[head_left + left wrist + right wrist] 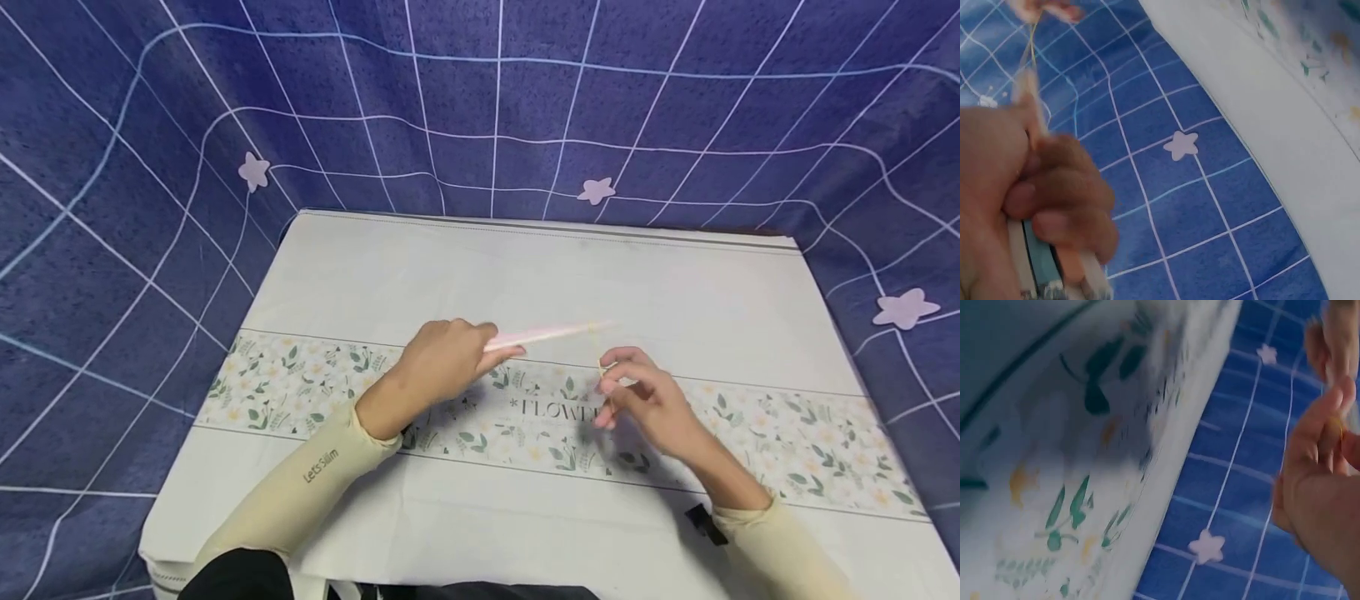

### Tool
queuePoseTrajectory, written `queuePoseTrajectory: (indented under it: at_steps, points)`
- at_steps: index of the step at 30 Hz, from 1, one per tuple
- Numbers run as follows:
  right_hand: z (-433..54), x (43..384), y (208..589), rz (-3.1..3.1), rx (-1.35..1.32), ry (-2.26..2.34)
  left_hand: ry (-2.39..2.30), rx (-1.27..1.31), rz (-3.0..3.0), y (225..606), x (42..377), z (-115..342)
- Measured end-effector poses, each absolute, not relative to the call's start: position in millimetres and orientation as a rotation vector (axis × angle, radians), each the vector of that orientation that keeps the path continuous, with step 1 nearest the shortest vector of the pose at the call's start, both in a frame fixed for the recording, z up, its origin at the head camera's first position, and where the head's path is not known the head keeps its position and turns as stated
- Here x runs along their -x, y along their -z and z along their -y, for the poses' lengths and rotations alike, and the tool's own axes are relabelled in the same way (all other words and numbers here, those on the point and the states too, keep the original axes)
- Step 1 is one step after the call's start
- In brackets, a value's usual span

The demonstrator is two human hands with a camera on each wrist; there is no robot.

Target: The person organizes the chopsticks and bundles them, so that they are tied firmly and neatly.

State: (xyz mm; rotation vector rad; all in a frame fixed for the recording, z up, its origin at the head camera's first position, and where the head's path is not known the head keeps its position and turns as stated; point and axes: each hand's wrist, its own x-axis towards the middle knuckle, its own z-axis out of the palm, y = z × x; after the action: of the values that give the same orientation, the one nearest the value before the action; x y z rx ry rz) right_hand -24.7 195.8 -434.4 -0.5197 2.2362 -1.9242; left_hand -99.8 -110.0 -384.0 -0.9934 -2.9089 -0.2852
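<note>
My left hand is curled round a bundle of slim pastel sticks, pointing right above the table. In the left wrist view, white, teal and orange ends of the sticks come out below the fingers; their exact kind is blurred. A thin yellow rubber band stretches from the bundle's far tip to the other hand. My right hand pinches that band with its fingertips, just right of and below the tip. The right wrist view shows a bit of yellow band at those fingers.
Beneath both hands is a table with a white cloth, crossed by a floral strip with printed lettering. A blue grid-patterned curtain with pale stars encloses the table's back and sides. A small black piece lies by the right wrist.
</note>
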Motion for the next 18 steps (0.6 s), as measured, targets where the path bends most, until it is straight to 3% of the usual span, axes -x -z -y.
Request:
queuePoseTrajectory:
  at_steps: [4, 8, 18]
  points:
    - [-210.5, 37.5, 427.3, -2.082, 0.248, 1.884, 0.171, 1.218, 2.815, 388.2, 86.6, 108.9]
    - [-210.4, 42.0, 412.3, -2.140, 0.119, 1.745, 0.060, 1.250, 2.723, 397.6, 76.6, 103.4]
    - [-178.7, 22.0, 395.0, -2.627, 0.166, 1.579, 0.080, 1.090, 2.795, 404.1, 79.7, 95.5]
